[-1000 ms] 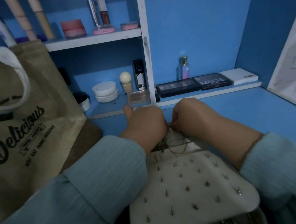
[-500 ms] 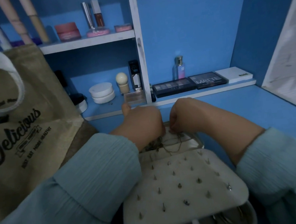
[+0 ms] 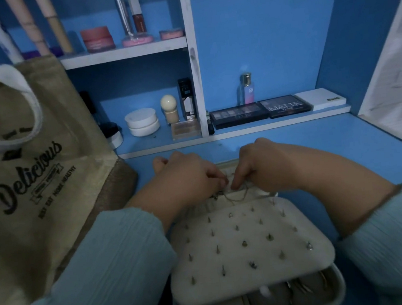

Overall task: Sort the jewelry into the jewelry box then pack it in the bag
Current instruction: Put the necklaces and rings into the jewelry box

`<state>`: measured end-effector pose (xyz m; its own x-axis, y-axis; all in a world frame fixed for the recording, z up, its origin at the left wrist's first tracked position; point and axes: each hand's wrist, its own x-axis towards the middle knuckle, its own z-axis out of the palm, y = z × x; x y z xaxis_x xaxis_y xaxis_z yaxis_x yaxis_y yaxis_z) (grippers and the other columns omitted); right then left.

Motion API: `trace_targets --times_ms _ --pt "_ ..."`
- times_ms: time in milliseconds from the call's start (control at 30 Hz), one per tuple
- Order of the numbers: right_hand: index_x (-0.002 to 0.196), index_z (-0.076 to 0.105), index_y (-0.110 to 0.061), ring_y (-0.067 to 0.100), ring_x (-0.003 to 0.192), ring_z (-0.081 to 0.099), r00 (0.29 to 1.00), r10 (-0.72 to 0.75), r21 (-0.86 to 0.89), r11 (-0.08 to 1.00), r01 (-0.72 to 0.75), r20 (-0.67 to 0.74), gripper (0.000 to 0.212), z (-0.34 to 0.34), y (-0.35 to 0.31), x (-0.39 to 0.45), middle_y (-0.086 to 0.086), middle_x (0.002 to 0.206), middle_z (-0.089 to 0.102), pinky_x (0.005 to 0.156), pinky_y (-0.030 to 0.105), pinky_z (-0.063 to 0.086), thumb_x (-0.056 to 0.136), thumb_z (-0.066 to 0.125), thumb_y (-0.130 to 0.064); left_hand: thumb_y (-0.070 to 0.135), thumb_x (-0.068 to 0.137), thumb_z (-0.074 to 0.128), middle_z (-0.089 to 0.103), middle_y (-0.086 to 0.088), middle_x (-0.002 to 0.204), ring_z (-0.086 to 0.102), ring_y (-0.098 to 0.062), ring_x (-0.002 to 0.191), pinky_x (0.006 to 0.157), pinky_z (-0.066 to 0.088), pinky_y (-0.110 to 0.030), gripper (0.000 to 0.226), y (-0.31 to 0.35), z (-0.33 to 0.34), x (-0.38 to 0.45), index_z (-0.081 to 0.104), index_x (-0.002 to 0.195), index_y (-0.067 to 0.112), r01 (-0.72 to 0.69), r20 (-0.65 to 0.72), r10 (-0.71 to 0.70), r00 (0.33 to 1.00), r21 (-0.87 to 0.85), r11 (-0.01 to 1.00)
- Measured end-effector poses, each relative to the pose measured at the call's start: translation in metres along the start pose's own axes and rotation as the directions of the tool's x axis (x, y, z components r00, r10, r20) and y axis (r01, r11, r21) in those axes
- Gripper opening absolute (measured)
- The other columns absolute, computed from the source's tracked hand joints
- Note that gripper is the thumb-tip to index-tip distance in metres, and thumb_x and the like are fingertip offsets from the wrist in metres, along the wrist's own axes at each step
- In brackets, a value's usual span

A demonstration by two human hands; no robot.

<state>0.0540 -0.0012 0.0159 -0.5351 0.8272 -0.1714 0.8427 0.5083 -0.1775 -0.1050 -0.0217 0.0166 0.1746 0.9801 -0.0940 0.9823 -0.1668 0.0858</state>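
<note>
Cream jewelry box (image 3: 249,246) open, studded earring panel up; thin chain (image 3: 236,195) at far edge; burlap bag (image 3: 23,171) left.

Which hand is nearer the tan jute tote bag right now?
Left. The left hand works at the far end of the cream jewelry box, just right of the tan jute tote bag. The right hand is beyond it, farther from the bag.

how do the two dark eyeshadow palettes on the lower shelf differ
The left dark eyeshadow palette shows a row of small pale shade pans; the right dark palette has the word MATTE printed large across its lid. The left one is longer, the right one squarer. Both lie flat, side by side, on the same blue shelf.
</note>
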Motion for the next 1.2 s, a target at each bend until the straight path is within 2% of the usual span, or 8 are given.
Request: trace_targets --times_ms 200,300,400,500,700,933,1033,1200 --pt "0.086 0.055 -0.044 0.01 0.096 0.029 0.997 -0.005 0.03 1.0 0.003 0.079 0.048 -0.005 -0.007 -0.012 -0.006 0.1 0.038 0.087 0.029 0.039 0.088 0.037 0.0 0.043 0.094 0.037 0.041 0.013 0.122 0.024 -0.016 0.121 0.098 0.015 -0.039 0.028 0.007 0.004 -0.011 0.059 0.105 0.056 -0.065 -0.014 0.065 0.998 0.013 0.998" --pt "0.098 0.06 -0.036 0.013 0.101 0.029 0.996 -0.014 0.019 1.0 0.012 0.092 0.042 -0.002 -0.005 -0.01 -0.007 0.103 0.036 0.09 0.03 0.039 0.089 0.037 -0.002 0.039 0.093 0.039 0.037 0.014 0.121 0.023 -0.013 0.118 0.099 0.012 -0.036 0.028 0.005 0.005 -0.013 0.058 0.104 0.056 -0.094 -0.028 0.093 0.995 -0.017 0.995" --pt "0.108 0.058 -0.034 0.012 0.107 0.031 0.999 -0.019 0.086 0.996 0.016 0.027 0.027 -0.002 0.002 -0.013 -0.009 0.105 0.038 0.087 0.023 0.032 0.092 0.047 -0.017 0.04 0.089 0.047 0.034 0.015 0.114 0.022 -0.01 0.114 0.092 0.01 -0.031 0.023 0.002 0.005 -0.014 0.058 0.104 0.054 -0.122 0.0 0.123 0.992 -0.051 0.991" --pt "0.103 0.063 -0.035 0.009 0.106 0.035 0.999 -0.05 0.126 0.991 0.052 -0.017 0.019 -0.002 0.008 -0.016 -0.009 0.105 0.044 0.087 0.022 0.035 0.084 0.063 -0.03 0.049 0.086 0.054 0.032 0.016 0.11 0.02 -0.008 0.109 0.088 0.01 -0.03 0.018 0.001 0.006 -0.013 0.06 0.103 0.053 -0.122 0.006 0.123 0.992 -0.059 0.991" --pt "0.087 0.073 -0.029 0.006 0.094 0.044 0.994 -0.051 0.154 0.986 0.066 -0.1 0.008 0.006 0.003 -0.008 -0.012 0.09 0.053 0.08 0.021 0.043 0.081 0.069 -0.029 0.053 0.082 0.058 0.035 0.019 0.103 0.021 -0.006 0.103 0.084 0.01 -0.027 0.015 0.003 0.012 -0.01 0.067 0.093 0.047 -0.1 -0.082 0.09 0.993 -0.118 0.988" --pt "0.084 0.073 -0.023 0.01 0.087 0.059 0.992 -0.027 0.236 0.97 0.056 -0.124 0.009 0.007 0.005 -0.009 -0.004 0.091 0.064 0.08 0.026 0.05 0.085 0.063 -0.021 0.05 0.088 0.052 0.034 0.019 0.103 0.023 -0.008 0.108 0.083 0.009 -0.028 0.015 0.002 0.015 -0.007 0.065 0.093 0.044 -0.078 -0.18 0.055 0.982 -0.122 0.989" --pt "0.084 0.07 -0.021 0.01 0.09 0.053 0.986 0.011 0.217 0.976 0.026 -0.167 0.012 0.009 0.005 -0.007 -0.003 0.093 0.062 0.083 0.03 0.049 0.088 0.06 -0.021 0.049 0.09 0.048 0.035 0.02 0.104 0.023 -0.007 0.106 0.074 0.008 -0.026 0.019 0.002 0.017 -0.006 0.064 0.099 0.045 -0.071 -0.197 0.04 0.98 -0.152 0.986" --pt "0.095 0.07 -0.021 0.011 0.098 0.045 0.984 -0.001 0.198 0.979 0.037 -0.176 0.015 0.008 0.004 -0.007 -0.009 0.09 0.053 0.086 0.028 0.045 0.088 0.059 -0.029 0.044 0.094 0.043 0.034 0.02 0.104 0.021 -0.007 0.103 0.075 0.009 -0.026 0.022 -0.001 0.014 -0.007 0.063 0.104 0.045 -0.073 -0.17 0.043 0.984 -0.172 0.982"
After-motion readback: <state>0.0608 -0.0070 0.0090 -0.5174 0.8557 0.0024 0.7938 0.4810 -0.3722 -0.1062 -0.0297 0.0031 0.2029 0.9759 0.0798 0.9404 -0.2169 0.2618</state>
